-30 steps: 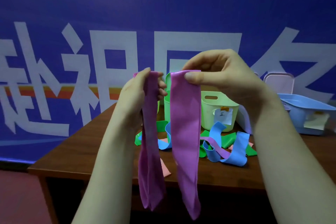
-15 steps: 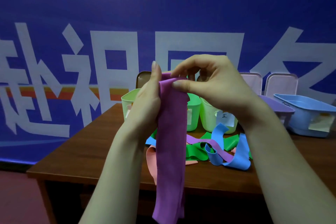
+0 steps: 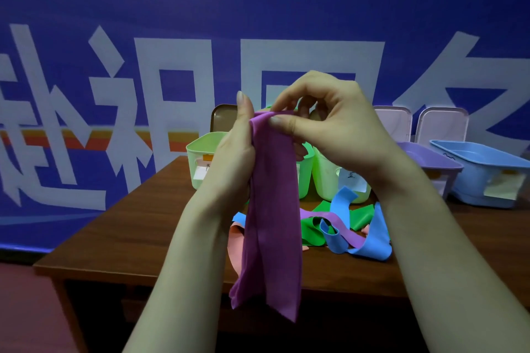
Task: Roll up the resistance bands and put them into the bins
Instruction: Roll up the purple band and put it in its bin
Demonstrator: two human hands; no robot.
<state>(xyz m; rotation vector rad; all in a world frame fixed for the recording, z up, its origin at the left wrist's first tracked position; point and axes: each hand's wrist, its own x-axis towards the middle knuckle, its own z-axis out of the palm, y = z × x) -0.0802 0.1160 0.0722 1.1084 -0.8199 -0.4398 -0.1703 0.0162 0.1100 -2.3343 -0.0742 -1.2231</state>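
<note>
A purple resistance band (image 3: 272,209) hangs folded double in front of me, its two halves lying together and its ends dangling below the table's front edge. My right hand (image 3: 329,129) pinches the fold at the top between thumb and fingers. My left hand (image 3: 235,152) holds the band's left side just below the fold, its thumb pointing up. Behind them on the table lies a loose pile of bands: blue (image 3: 370,241), green (image 3: 312,229), lilac (image 3: 341,226) and pink (image 3: 236,246).
Light green bins (image 3: 200,157) stand in a row at the back of the brown table (image 3: 129,232). A lilac bin (image 3: 430,160) and a blue bin (image 3: 481,169) sit at the right, with lids (image 3: 441,123) propped against the blue wall behind.
The band's two hanging halves, held apart a second ago, have been brought together into one folded strip. My hands closed in on each other and now meet at the fold.
</note>
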